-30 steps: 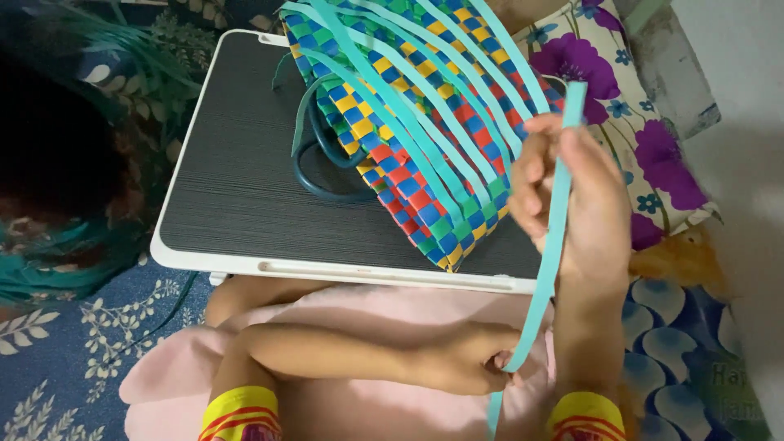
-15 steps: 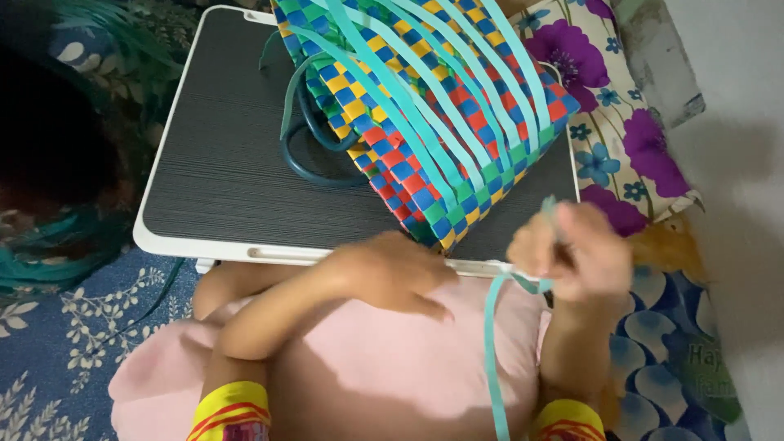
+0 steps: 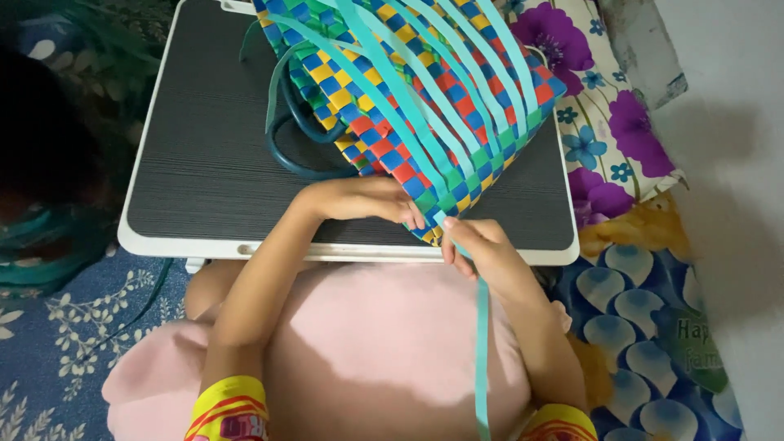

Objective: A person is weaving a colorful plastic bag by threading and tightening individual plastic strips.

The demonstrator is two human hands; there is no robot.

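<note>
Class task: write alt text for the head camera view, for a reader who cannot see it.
A person's left hand steadies a multicoloured woven basket on a dark lap table, while the right hand pinches a teal strip at the basket's near corner. A pink cushion lies on the lap, on floral bedding.

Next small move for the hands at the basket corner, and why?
Probably draw the turquoise strip snug with the right hand: it hangs loose from the woven basket's near corner down over the lap, while the left hand rests on the weave beside it, steadying.

Glossy plastic-strip basket [image 3: 425, 106]; matt dark tabletop [image 3: 212, 163]
</note>
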